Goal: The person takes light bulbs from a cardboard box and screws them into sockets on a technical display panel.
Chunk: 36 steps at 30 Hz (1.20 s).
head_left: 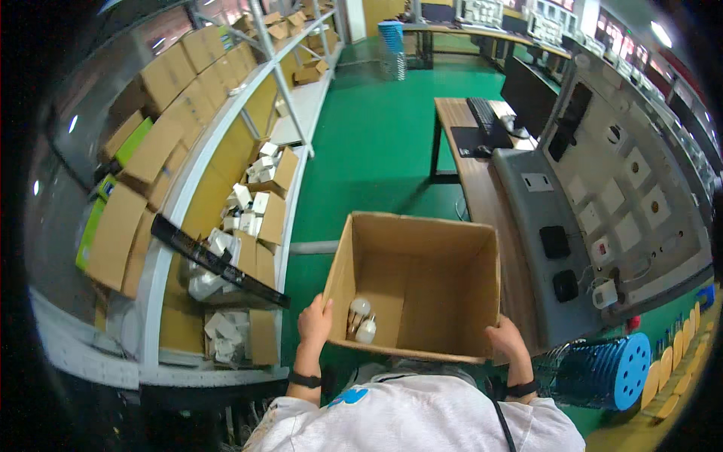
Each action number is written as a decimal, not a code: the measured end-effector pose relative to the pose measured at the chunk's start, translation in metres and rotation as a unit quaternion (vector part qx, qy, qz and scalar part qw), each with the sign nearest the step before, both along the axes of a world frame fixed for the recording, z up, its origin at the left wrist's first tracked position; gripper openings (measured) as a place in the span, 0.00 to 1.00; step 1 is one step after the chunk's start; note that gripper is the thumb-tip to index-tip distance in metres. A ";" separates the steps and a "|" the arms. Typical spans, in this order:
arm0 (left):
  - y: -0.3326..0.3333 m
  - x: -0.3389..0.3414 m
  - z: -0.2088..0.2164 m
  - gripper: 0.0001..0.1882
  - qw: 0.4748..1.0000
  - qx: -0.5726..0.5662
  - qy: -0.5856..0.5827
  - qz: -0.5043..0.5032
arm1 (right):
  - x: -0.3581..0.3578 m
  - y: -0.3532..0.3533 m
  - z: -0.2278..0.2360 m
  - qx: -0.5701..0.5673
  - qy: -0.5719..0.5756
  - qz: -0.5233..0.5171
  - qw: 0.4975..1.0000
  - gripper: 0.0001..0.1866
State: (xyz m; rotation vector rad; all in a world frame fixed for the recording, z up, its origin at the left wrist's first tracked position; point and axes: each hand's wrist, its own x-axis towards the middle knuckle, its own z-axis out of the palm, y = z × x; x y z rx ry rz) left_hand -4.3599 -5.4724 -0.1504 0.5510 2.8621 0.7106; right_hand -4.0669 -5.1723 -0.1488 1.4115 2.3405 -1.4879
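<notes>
Between my hands I carry an open cardboard box [422, 264] in front of my body. My left hand [315, 320] is closed on its left side near the front corner. At the right front corner my right hand [507, 337] grips the box's wall. A few white light bulbs [366, 330] lie together on the box's floor, toward the left front corner. The fingers of both hands are partly hidden by the cardboard.
On the left, a metal shelf [192, 173] holds cardboard cartons and boxes of small white packages [248, 215]. A dark bar [218, 260] juts from it. To the right stands a desk [452, 113] beside a grey display panel [557, 226]. Blue-topped stools [633, 369] are stacked at lower right.
</notes>
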 end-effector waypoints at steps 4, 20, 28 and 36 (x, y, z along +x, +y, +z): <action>0.087 -0.071 0.020 0.21 0.992 0.038 0.071 -0.099 | -0.028 0.020 0.024 -0.023 0.009 -0.088 0.996 0.22; 0.463 -0.221 0.006 0.16 0.843 0.051 -0.029 -0.535 | -0.073 0.061 0.165 0.117 0.051 -0.339 0.932 0.25; 0.542 -0.229 0.014 0.19 0.789 0.033 -0.076 -0.609 | -0.239 0.225 0.179 0.238 0.035 -0.160 0.957 0.14; 0.546 -0.231 0.003 0.14 0.780 0.160 -0.113 -0.594 | -0.332 0.291 -0.053 0.116 -0.155 0.067 0.979 0.27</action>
